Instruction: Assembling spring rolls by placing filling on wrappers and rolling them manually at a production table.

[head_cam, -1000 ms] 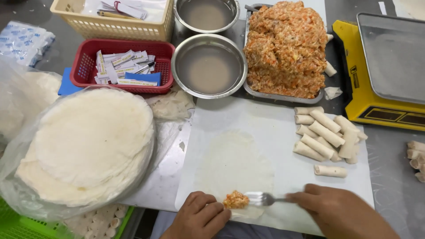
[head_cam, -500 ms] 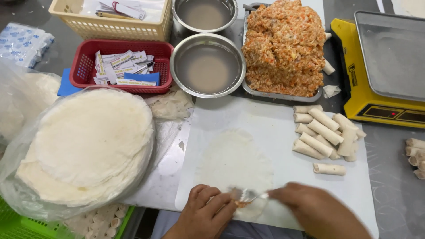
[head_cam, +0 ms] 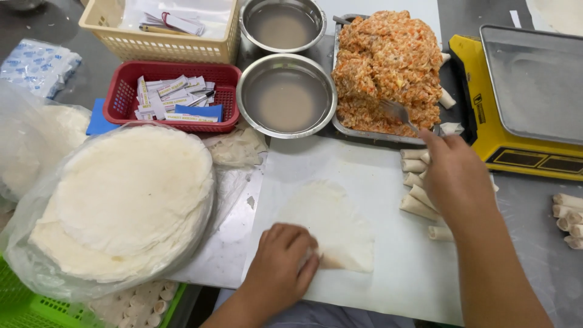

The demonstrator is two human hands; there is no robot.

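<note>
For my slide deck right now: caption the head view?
Left hand presses a wrapper while right hand digs a fork into filling.

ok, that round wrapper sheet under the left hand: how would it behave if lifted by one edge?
The wrapper sheet is probably floppy: it lies flat and thin, its near edge already folded under the left hand. Likely very light, being translucent against the white board. Possibly tear-prone and a bit clingy, though the head view cannot confirm that.
</note>
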